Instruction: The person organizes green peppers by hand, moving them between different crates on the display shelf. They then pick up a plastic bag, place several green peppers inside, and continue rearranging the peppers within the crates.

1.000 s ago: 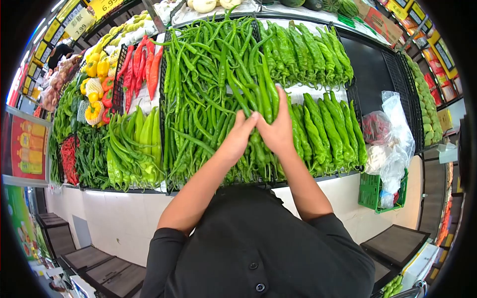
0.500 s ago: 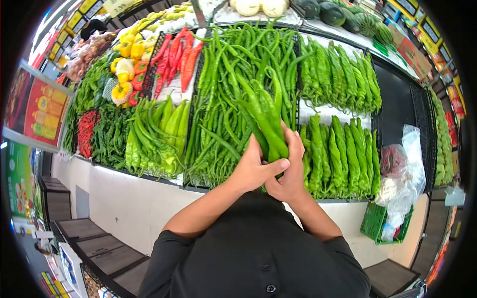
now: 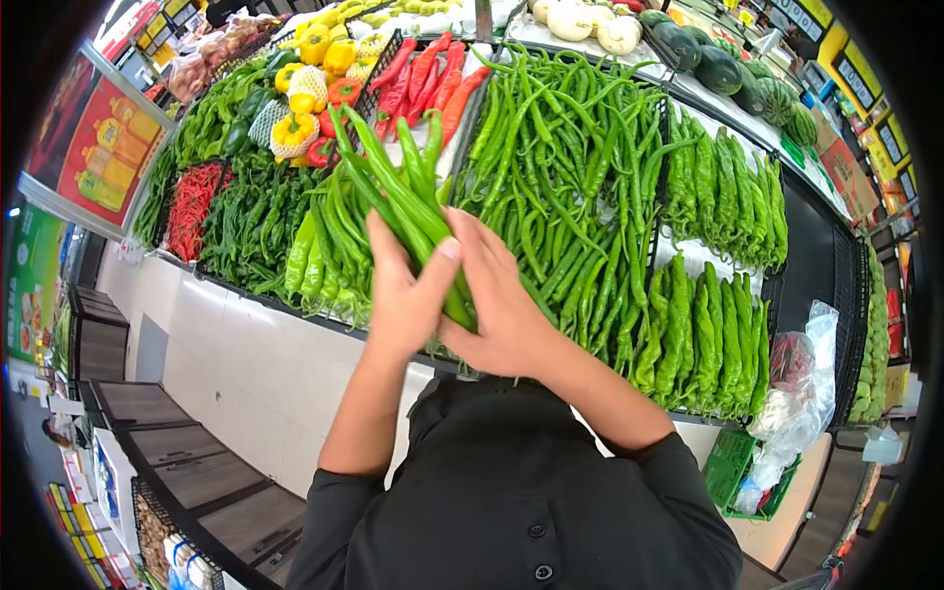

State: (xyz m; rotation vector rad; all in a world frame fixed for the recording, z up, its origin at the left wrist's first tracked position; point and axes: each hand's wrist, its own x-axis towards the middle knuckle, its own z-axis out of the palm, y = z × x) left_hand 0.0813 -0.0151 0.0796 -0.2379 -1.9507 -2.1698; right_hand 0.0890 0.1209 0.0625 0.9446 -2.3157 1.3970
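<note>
On the head view, I have a loose bunch of long, glossy green peppers [image 3: 406,205] up between two bare hands, in front of the chest and above the near side of the stall. The left hand [image 3: 398,300] cups it from the left, thumb laid across the top; the right hand [image 3: 497,305] presses in from the other side, fingers fairly straight. So both are grasping the bunch, and neither is released. How hard they squeeze, I can't tell.

Now the long axis: I read it as slanting, blunt near ends down between the palms, far ends running away and to the left, fanning out past the fingertips. Most of the length sticks out beyond the grip, so I judge the far end less steadied than the near one.

Those far ends point over the broad, pale green peppers [image 3: 303,251] and towards the slim, bright red peppers [image 3: 423,84]. The left hand is the nearer one to the pale green ones. Over on the right hand's side I see the heap of thin, dark green chillies [image 3: 551,128], and beyond it the rows of wrinkled green peppers [image 3: 678,315], farther right
</note>
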